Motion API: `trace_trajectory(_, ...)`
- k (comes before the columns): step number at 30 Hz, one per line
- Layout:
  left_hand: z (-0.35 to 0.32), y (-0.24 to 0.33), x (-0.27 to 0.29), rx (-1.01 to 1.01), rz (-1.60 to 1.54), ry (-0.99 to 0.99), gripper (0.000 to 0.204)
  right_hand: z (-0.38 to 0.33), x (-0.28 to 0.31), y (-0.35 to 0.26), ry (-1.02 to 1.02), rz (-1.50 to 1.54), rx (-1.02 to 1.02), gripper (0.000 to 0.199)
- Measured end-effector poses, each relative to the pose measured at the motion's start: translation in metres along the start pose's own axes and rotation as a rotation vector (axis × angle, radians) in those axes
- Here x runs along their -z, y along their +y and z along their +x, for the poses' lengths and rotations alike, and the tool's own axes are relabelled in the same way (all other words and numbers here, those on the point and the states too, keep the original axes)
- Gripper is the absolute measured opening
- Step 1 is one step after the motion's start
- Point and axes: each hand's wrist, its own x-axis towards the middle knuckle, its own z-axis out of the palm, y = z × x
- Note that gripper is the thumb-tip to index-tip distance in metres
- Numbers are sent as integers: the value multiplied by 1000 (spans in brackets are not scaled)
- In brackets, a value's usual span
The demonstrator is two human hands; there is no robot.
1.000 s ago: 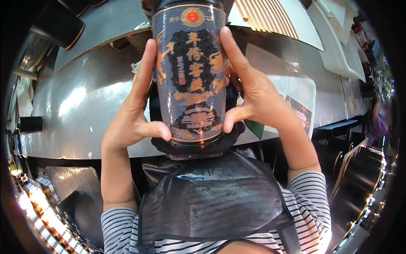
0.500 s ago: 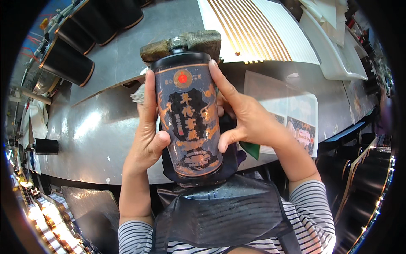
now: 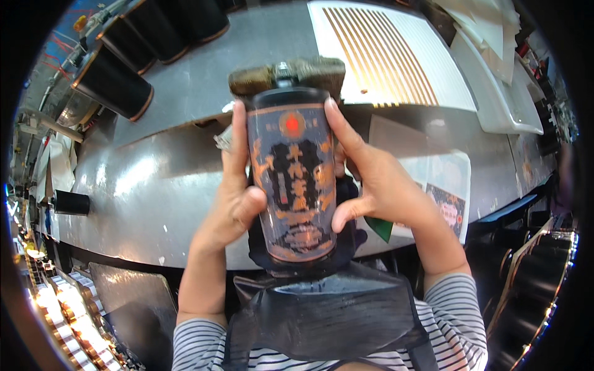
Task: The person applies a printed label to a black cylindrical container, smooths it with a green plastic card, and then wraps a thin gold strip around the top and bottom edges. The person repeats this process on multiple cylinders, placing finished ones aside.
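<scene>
Canister (image 3: 292,185), dark with gold figures, sits mid-scene over the near edge of the metal table (image 3: 154,226) in the head view, the only one I have from my distant post; its black-rimmed end points far, its other end lies near the black apron (image 3: 328,315).

I see the left hand (image 3: 237,201) gripping its left side, forefinger stretched toward the far rim, thumb lower down; the right hand (image 3: 380,182) grips the right side the same way; fingers tucked behind are hidden, so I cannot tell how they press; I judge this side hold steadies the canister and leaves its decorated face uncovered; dark cloth (image 3: 351,216) showing beside it probably cushions it.

Beyond the far rim sits a wooden block (image 3: 250,79) with a metal fitting (image 3: 283,73), which seems to limit room that way; far right lie a sheet of gold strips (image 3: 377,55) and a white tray (image 3: 486,93); nearer right, the right forearm partly covers clear film with printed pieces (image 3: 447,207); far left stand black cylinders (image 3: 114,80).
</scene>
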Motion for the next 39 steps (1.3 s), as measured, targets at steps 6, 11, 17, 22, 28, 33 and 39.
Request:
trace_trajectory(6,-29,-2,5,112,34,-61,141,-19,-7,7,21,-102,72,138)
trace_trajectory(11,-30,-12,13,118,13,-103,147,-20,-8,5,-14,-86,32,139)
trace_trajectory(17,-31,-14,10,120,-138,-101,144,-19,-13,9,50,27,92,122)
trace_trajectory(22,-39,-6,20,132,160,-135,151,-20,-11,1,22,177,-53,128)
trace_trajectory(28,-57,45,-16,209,510,-131,113,-53,65,61,322,1268,-402,61)
trace_trajectory(33,-68,46,-25,23,268,90,111,-69,50,0,594,504,-390,49)
trace_trajectory(39,-65,42,-38,26,246,190,92,-18,18,-80,126,-477,383,28)
